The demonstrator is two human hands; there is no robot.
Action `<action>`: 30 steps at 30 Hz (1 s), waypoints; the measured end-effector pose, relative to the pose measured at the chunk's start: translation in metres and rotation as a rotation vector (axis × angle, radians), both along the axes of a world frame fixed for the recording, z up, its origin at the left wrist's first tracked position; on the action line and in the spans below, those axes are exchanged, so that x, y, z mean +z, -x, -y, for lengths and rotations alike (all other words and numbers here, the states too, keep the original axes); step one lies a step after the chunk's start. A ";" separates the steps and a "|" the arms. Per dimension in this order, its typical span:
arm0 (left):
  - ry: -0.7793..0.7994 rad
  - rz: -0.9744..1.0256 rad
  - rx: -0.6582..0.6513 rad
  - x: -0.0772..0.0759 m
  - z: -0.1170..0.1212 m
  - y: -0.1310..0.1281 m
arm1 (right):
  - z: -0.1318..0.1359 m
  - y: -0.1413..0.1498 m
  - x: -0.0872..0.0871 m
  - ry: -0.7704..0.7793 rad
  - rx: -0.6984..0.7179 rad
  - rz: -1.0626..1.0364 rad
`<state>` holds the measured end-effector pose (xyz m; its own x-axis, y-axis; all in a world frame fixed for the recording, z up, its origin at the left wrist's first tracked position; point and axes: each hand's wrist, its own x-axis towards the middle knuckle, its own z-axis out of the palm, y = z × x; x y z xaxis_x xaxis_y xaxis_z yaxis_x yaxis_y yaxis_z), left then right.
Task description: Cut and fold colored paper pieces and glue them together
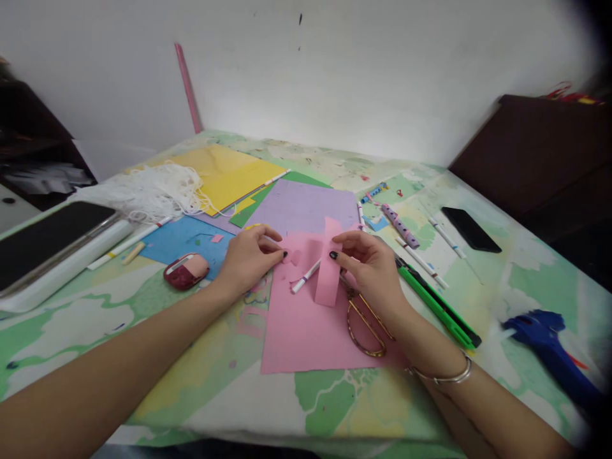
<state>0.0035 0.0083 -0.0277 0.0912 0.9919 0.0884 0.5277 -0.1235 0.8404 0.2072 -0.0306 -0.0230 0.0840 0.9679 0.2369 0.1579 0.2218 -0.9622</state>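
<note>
Between the thumb and fingers of my right hand (366, 261) is a pink paper strip (327, 280), raised upright above a pink sheet (306, 338). My left hand (251, 255) is over the sheet's left edge, thumb and fingertips drawn together; what they pinch, if anything, I cannot make out. On the sheet between my hands lie a white marker (303, 280), partly behind the strip, and small pink paper scraps (295, 257). Gold-handled scissors (368, 328) lie under my right hand, their blades mostly hidden.
Right of the sheet are a green box cutter (440, 306), markers (423, 262), a dotted purple paper roll (400, 226), a black phone (471, 229) and a blue glue gun (549, 350). To the left are coloured sheets (239, 175), white string (157, 188) and a maroon case (186, 271).
</note>
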 end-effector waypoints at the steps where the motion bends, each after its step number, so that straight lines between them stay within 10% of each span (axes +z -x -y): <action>1: -0.020 -0.022 -0.005 0.000 0.000 0.000 | -0.001 0.000 0.000 0.000 -0.004 -0.005; 10: -0.395 -0.169 -0.029 0.005 0.011 0.001 | -0.001 -0.003 -0.001 0.038 0.001 -0.059; 18: -0.290 0.057 -0.523 0.005 0.036 -0.011 | 0.004 0.000 0.005 0.148 0.099 -0.328; 30: -0.196 0.242 -0.263 0.014 0.045 -0.012 | 0.017 0.007 0.020 -0.003 0.135 0.123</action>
